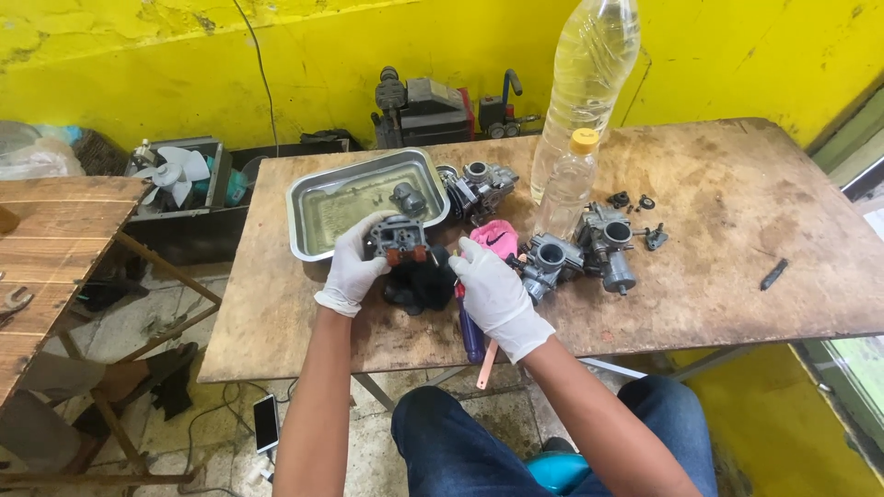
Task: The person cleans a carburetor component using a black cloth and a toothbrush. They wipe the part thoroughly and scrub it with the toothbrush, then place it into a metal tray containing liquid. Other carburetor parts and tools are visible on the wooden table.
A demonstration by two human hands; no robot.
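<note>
My left hand (354, 267), in a white glove, grips a grey carburetor body (398, 239) with a reddish part on its underside, held just in front of a steel tray (304, 207). My right hand (493, 285), also gloved, is closed around a blue-handled tool (471, 336) whose tip points toward the carburetor. A dark rag (419, 285) lies under both hands.
The tray holds murky liquid and a small metal part (408, 198). More carburetors (589, 248) and a pink cloth (497, 237) lie right of my hands. Two plastic bottles (575, 129) stand behind them. A phone (266, 421) lies on the floor; a wooden bench (46, 239) stands at left.
</note>
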